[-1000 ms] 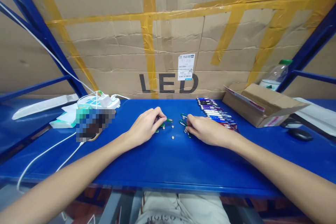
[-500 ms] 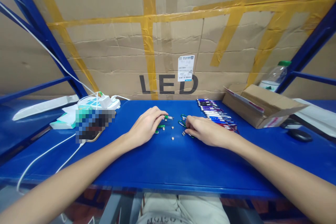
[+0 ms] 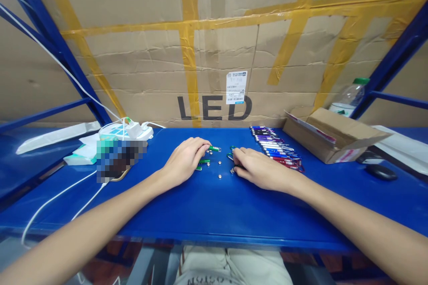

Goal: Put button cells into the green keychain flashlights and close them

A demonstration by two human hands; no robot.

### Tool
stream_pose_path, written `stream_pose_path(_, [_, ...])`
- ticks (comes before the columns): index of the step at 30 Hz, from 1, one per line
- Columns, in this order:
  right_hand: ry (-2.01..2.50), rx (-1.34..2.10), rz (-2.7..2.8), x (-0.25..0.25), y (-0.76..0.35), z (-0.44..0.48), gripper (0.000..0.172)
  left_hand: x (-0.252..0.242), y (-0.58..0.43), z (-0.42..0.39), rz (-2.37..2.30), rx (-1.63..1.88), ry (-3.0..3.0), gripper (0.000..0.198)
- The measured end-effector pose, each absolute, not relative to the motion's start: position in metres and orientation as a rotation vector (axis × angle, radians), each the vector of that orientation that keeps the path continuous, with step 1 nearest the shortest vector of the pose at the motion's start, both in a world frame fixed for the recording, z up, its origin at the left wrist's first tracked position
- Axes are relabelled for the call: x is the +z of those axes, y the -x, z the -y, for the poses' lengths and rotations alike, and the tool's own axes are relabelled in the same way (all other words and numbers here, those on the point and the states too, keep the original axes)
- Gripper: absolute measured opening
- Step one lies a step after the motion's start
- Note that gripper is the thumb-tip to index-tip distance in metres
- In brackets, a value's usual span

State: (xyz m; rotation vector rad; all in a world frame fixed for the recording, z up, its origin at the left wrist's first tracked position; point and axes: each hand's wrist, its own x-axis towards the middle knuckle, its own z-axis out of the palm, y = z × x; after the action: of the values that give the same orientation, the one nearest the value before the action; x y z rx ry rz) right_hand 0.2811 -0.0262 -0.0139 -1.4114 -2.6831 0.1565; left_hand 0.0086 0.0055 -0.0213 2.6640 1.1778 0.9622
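Observation:
My left hand point(image 3: 185, 160) rests on the blue table point(image 3: 214, 205), its fingers curled round a small green flashlight point(image 3: 214, 148) whose silver tip sticks out to the right. Another green part point(image 3: 203, 161) lies under its fingertips. My right hand point(image 3: 257, 167) lies palm down just right of it, fingers pinched on a green carabiner clip point(image 3: 231, 156). Between the hands lie small silver button cells point(image 3: 220, 176). A row of several blue, purple and red mini flashlights point(image 3: 276, 147) lies beyond my right hand.
An open cardboard box point(image 3: 329, 136) stands at the right, a plastic bottle point(image 3: 349, 95) behind it and a black mouse point(image 3: 381, 171) beside it. A white power strip point(image 3: 129, 130) with cables and a pixelated object point(image 3: 120, 156) sit at the left. A taped cardboard wall point(image 3: 214, 53) closes off the back.
My left hand has lifted the green flashlight slightly up and back. My right hand has slid a little to the left over the clip. The camera view has barely shifted.

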Motion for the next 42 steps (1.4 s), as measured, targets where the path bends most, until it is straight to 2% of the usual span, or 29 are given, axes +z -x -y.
stream_pose_path(12, [1.387, -0.117, 2.707, -0.015, -0.276, 0.029, 0.014, -0.022, -0.009, -0.005, -1.162, 1.012, -2.601, 0.025])
stream_pose_path(19, [1.436, 0.041, 2.458, -0.012, -0.271, 0.032, 0.022, -0.019, -0.01, -0.003, -1.158, 1.049, -2.597, 0.023])
stream_pose_path(25, [1.398, 0.144, 2.371, -0.011, -0.273, 0.031, 0.014, -0.019, -0.011, -0.001, -1.182, 1.056, -2.562, 0.022])
stream_pose_path(42, [1.467, 0.131, 2.447, -0.01, -0.272, 0.032, 0.007, -0.016, -0.011, 0.0, -1.171, 1.051, -2.594, 0.026])
